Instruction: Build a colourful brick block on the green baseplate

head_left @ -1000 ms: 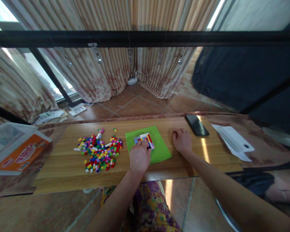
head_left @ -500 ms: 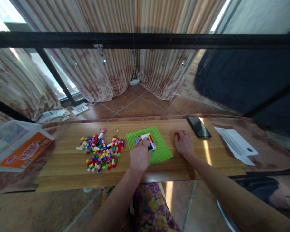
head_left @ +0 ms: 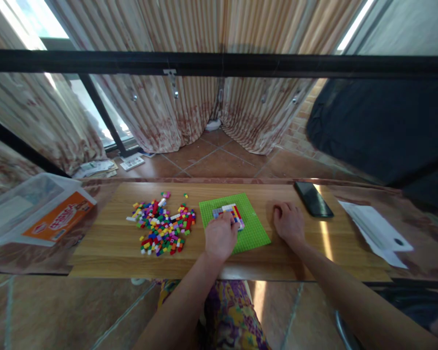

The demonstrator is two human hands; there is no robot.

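A green studded baseplate [head_left: 257,233] lies on the wooden table. On it sits a small build of toy bricks [head_left: 237,212], with white, red, yellow, grey and blue parts. My left hand [head_left: 221,236] is over the near left part of this build, fingers bent and pressed together against it. Whatever is under the fingertips is hidden by the hand. To the right of the baseplate, my right hand [head_left: 289,222] rests on the tabletop, its fingers curled in and no object showing in them.
Loose coloured bricks [head_left: 164,226] are spread over the table [head_left: 105,243] left of the baseplate. A clear plastic box [head_left: 32,182] with an orange label stands at the far left. A black phone [head_left: 314,199] and white paper sheets [head_left: 377,228] lie to the right.
The whole view has shifted, so the table's things appear slightly farther right. My left hand stays at the brick build with its fingers turned a little; my right hand still rests on the table.
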